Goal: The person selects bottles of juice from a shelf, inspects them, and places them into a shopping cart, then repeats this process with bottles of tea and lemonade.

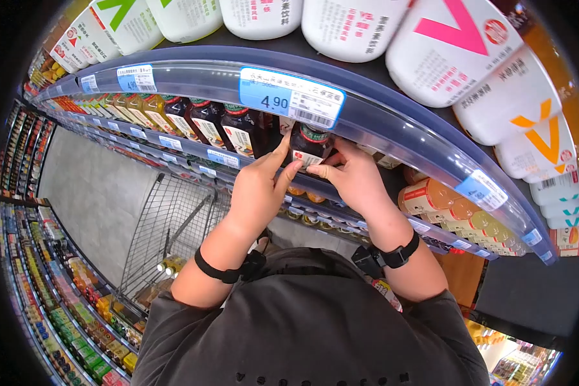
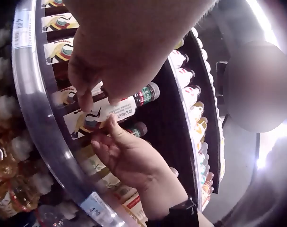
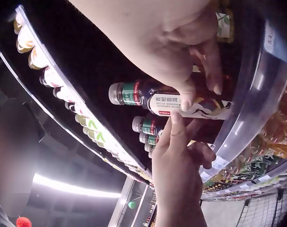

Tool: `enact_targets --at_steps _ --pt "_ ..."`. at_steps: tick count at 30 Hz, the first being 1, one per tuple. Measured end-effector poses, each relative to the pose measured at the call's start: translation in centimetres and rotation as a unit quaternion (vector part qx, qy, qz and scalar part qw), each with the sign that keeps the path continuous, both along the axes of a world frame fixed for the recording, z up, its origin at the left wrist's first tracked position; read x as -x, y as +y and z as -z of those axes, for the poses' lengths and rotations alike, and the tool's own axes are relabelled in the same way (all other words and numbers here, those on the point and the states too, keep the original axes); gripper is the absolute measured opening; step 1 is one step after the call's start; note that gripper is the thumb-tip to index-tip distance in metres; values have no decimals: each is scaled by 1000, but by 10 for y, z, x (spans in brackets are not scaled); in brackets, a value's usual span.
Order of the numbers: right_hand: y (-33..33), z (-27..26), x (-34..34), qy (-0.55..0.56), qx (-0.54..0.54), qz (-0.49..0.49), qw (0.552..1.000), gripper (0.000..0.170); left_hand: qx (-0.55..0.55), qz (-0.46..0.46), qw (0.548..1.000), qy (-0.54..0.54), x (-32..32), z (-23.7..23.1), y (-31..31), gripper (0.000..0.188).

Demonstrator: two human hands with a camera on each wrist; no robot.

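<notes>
A dark bottle with a green-and-red neck band and a pale label stands at the shelf edge, between both hands. The left hand holds one side, its thumb at the label; the right hand holds the other side, its thumb near the left one. In the left wrist view, the left hand and right hand meet across the bottle's label. The right wrist view shows the right hand and left hand at the bottle. The bottle partly hides some fingers.
A curved shelf rail with a price tag arches above the hands, with large white bottles over it. More dark bottles stand left of the hands, orange ones to the right. A wire cart stands at lower left.
</notes>
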State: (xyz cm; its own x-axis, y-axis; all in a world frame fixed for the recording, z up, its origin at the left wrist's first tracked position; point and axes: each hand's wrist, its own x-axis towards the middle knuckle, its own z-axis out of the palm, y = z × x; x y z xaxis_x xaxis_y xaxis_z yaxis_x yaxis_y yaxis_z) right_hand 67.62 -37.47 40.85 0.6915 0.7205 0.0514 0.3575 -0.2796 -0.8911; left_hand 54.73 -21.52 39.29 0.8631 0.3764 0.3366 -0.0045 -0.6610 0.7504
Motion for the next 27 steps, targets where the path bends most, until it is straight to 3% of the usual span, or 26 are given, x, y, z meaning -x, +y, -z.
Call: enact_targets --at_steps 6,18,23,27 --pt "11 -7 -2 -27 87 2 996 51 17 4 999 44 6 -7 4 66" --pt "35 -16 8 -68 92 2 993 40 5 5 999 41 31 6 28 43" --pt "41 -19 9 -83 145 7 986 40 57 4 998 13 40 9 40 26" --pt "47 -23 14 -76 160 15 984 41 136 50 988 45 43 6 56 25"
